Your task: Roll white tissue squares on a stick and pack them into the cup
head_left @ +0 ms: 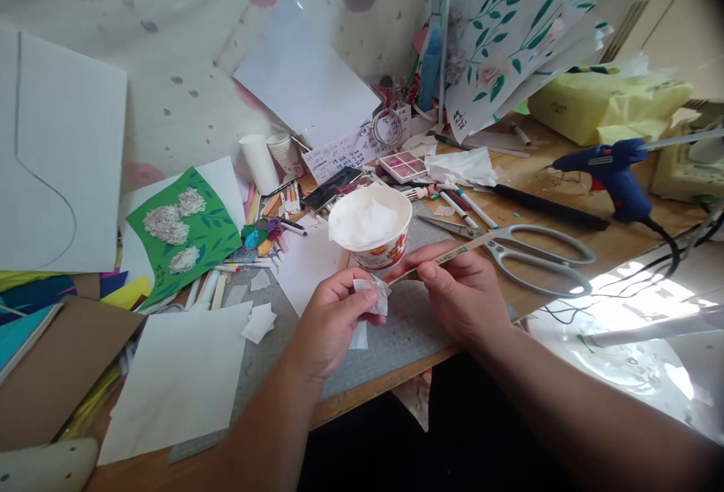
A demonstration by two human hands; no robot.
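Note:
My left hand [333, 318] is closed in a pinch on a small crumpled piece of white tissue [374, 297], over a grey cutting mat [407, 330]. My right hand [461, 292] grips a thin pencil-like stick [446, 256] that points up to the right, its lower tip close to the tissue. Just behind both hands stands a paper cup [370, 229] with a red pattern, filled with white tissue.
Large grey-handled scissors [526, 249] lie right of the cup. A blue glue gun [614, 171] and black cable sit far right. A green card with white tissue flowers [184, 232], pens, a phone [331, 188], white sheets [181, 379] and leaf-painted papers [509, 32] crowd the desk.

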